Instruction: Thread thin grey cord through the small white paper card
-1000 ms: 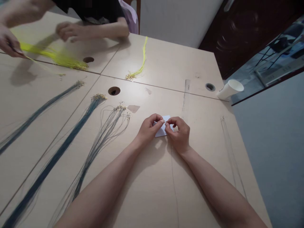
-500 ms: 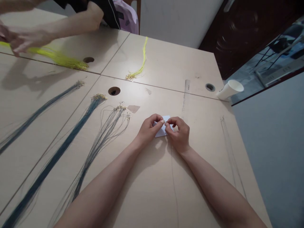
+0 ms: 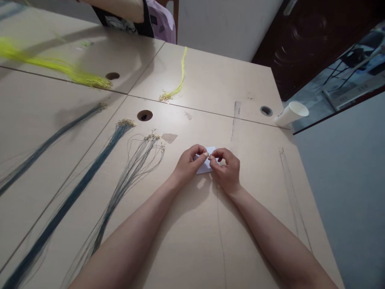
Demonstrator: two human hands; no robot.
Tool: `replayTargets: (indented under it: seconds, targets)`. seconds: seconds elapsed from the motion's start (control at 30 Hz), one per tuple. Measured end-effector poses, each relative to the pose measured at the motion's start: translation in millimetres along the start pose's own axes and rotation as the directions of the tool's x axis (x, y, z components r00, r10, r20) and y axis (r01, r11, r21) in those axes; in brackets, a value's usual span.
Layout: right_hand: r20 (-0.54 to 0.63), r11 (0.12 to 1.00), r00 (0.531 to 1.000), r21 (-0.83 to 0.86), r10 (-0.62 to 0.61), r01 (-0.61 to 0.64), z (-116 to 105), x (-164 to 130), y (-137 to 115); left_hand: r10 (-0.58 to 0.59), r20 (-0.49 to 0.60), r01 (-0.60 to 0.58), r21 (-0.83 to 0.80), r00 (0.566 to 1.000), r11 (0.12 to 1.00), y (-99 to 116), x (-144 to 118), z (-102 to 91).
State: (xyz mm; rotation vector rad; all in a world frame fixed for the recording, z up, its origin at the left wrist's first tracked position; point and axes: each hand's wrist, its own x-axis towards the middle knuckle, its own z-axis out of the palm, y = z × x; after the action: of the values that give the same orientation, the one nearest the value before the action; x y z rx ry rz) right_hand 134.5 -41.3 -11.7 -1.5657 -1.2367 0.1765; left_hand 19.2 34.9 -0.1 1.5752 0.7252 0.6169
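Note:
My left hand (image 3: 191, 161) and my right hand (image 3: 227, 166) meet with thumbs and forefingers pinched close together. Whatever small thing sits between the fingertips is too tiny to make out. Below them a white card or pad (image 3: 205, 167) lies on the table, partly covered by the hands. From beneath my right hand a thin grey line (image 3: 221, 233) trails toward the table's near edge; its upper end is hidden in the fingers. To the left of my hands lies a loose bundle of grey lines (image 3: 120, 188) with small gold hook-like ends (image 3: 152, 137).
Further left lie two dark blue-green line bundles (image 3: 81, 190) (image 3: 51, 142). Across the table are yellow bundles (image 3: 69, 72) (image 3: 182, 74) and a co-worker's arm (image 3: 126, 8). A clear ruler (image 3: 236, 120), white cup (image 3: 291, 113) and few fine lines (image 3: 290, 188) lie right.
The co-worker's hands have left the large yellow bundle, and the arm has pulled back toward the top. My hands have stayed almost still, pinched at the same spot.

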Motion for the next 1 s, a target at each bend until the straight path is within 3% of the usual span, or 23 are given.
replayTargets:
  seconds: [0.37,1.0]
  targets:
    - [-0.019,0.999,0.999,0.020,0.041,-0.041,1.6,-0.3,-0.7,-0.025,-0.029,0.024,-0.030,0.999,0.999,-3.2,0.6,0.7]
    - [-0.020,1.000,1.000,-0.013,-0.009,0.008,0.5,-0.9,-1.2,-0.016,-0.032,0.015,-0.031,0.999,0.999,-1.6,0.5,0.6]
